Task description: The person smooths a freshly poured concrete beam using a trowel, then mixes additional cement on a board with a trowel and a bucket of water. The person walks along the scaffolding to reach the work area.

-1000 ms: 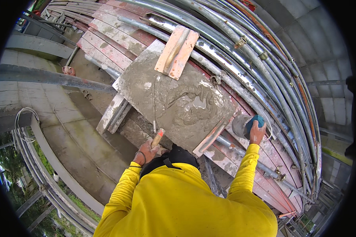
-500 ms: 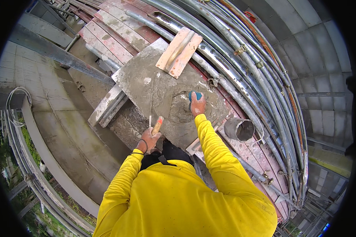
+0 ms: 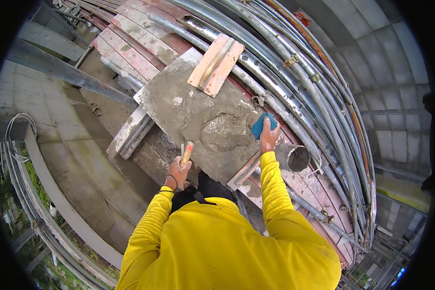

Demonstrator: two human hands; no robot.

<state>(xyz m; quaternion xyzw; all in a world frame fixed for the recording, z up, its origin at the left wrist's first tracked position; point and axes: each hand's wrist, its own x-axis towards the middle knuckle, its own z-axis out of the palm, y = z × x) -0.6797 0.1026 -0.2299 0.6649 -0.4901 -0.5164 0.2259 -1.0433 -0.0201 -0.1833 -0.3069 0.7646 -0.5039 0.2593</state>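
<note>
My left hand [image 3: 177, 173] is closed round a wooden-handled tool [image 3: 186, 153] at the near left edge of the mortar board. The handle's red-marked end points away from me; its working end is hidden. My right hand [image 3: 269, 137] grips a thin blue piece with an angular edge [image 3: 262, 124], over the board's right side; I cannot tell its exact kind. Between the hands lies wet grey mortar [image 3: 222, 129], with a shiny, watery hollow in its middle. A wooden float [image 3: 216, 65] rests on the far part of the board [image 3: 155, 92], its long handle upward.
A mortar-smeared bucket [image 3: 295, 158] with a wire handle stands right of my right hand. Metal scaffold tubes [image 3: 275, 79] curve along the far and right side beside pinkish planks [image 3: 130, 41]. A steel pole [image 3: 72, 72] crosses at left, above a concrete ledge [image 3: 82, 159].
My right hand has moved right and lifted out of the mortar's middle with the blue piece, uncovering the wet hollow. My left hand has shifted slightly left with its tool.
</note>
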